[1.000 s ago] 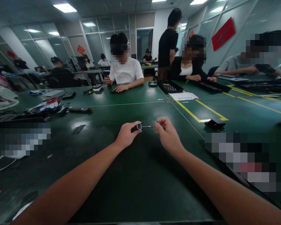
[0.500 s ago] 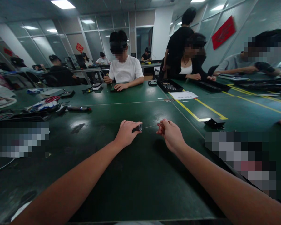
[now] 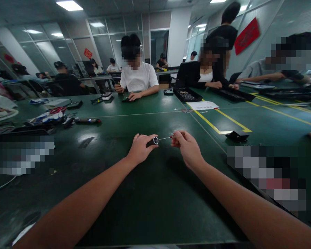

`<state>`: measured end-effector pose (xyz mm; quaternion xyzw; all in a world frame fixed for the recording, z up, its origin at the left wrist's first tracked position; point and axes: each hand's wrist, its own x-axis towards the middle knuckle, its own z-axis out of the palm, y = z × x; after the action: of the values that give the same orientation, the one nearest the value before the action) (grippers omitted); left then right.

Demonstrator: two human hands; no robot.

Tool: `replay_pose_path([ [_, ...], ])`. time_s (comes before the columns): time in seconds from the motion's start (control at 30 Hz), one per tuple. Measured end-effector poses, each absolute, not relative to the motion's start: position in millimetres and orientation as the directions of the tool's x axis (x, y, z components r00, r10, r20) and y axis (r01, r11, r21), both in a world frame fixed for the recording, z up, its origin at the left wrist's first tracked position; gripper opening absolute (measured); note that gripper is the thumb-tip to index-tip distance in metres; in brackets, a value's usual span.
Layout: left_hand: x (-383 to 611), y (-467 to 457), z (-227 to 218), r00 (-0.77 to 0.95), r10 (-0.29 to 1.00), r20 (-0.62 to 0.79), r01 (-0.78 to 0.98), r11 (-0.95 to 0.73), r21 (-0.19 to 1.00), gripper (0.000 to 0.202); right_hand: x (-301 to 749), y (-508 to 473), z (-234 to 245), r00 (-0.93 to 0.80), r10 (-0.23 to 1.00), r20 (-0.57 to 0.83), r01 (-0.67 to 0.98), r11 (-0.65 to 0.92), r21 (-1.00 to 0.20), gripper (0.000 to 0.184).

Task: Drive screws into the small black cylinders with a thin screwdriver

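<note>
My left hand is closed around a short black cylinder whose pale-ringed round end faces right. In my right hand the fingers pinch the red handle of a thin screwdriver. Its slim metal shaft points left to the cylinder's ringed end. Whether the tip is inside the ring or just touching it, I cannot tell. Both hands are held over the green tabletop, and most of the handle is hidden by my fingers.
To the left lie a dark pen-shaped tool, a pile of cables and gloves. A small black box stands at right, with black trays farther back. Across the table sits a person in a white shirt.
My right hand has shifted slightly left with the screwdriver, bringing it closer to the cylinder. My left hand is nearly still. A standing person in black behind has moved right.
</note>
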<state>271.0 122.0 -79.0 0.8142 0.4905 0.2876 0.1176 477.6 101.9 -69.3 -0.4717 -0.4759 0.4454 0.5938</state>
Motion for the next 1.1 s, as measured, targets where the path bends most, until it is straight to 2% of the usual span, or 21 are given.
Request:
replay_pose_path([
  [0.2, 271.8, 121.9, -82.5, 0.343, 0.865, 0.366, 0.732, -0.49, 0.473, 0.039, 477.3, 95.4, -63.2, 0.191, 0.953, 0.233, 0.074, 0.223, -0.972, 0.046],
  [0.33, 271.4, 122.7, -84.8, 0.355, 0.863, 0.359, 0.728, -0.496, 0.474, 0.039, 478.4, 93.4, -61.7, 0.208, 0.941, 0.266, 0.222, 0.22, -0.95, 0.035],
  [0.47, 268.8, 123.2, -84.4, 0.344, 0.859, 0.378, 0.702, -0.503, 0.505, 0.039, 478.8, 94.6, -62.5, 0.177, 0.951, 0.253, 0.166, 0.224, -0.96, 0.024],
  [0.6, 268.9, 122.1, -83.0, 0.359, 0.861, 0.36, 0.702, -0.503, 0.504, 0.038, 480.3, 94.7, -60.2, 0.133, 0.962, 0.239, 0.248, 0.202, -0.948, 0.035],
  [0.67, 270.2, 121.5, -82.1, 0.366, 0.861, 0.352, 0.706, -0.504, 0.498, 0.038, 480.8, 94.3, -59.7, 0.136, 0.956, 0.259, 0.287, 0.212, -0.934, 0.035],
  [0.77, 271.7, 120.4, -80.1, 0.361, 0.864, 0.35, 0.714, -0.498, 0.493, 0.038, 479.7, 95.4, -61.3, 0.168, 0.945, 0.28, 0.184, 0.249, -0.951, 0.026],
  [0.87, 271.9, 118.6, -77.0, 0.392, 0.855, 0.34, 0.718, -0.515, 0.468, 0.038, 478.8, 99.7, -63.7, 0.182, 0.951, 0.251, 0.024, 0.251, -0.968, 0.026],
  [1.0, 270.6, 117.7, -74.0, 0.465, 0.819, 0.338, 0.73, -0.57, 0.377, 0.039, 481.9, 108.4, -66.4, 0.219, 0.975, -0.02, -0.258, 0.038, -0.966, 0.026],
  [1.03, 270.0, 118.2, -73.8, 0.453, 0.826, 0.334, 0.743, -0.557, 0.37, 0.039, 483.0, 110.3, -67.4, 0.23, 0.97, -0.077, -0.286, -0.008, -0.958, 0.026],
  [1.1, 268.6, 119.8, -74.3, 0.416, 0.852, 0.316, 0.77, -0.516, 0.376, 0.039, 484.1, 112.9, -69.9, 0.258, 0.962, -0.091, -0.278, -0.016, -0.961, 0.025],
])
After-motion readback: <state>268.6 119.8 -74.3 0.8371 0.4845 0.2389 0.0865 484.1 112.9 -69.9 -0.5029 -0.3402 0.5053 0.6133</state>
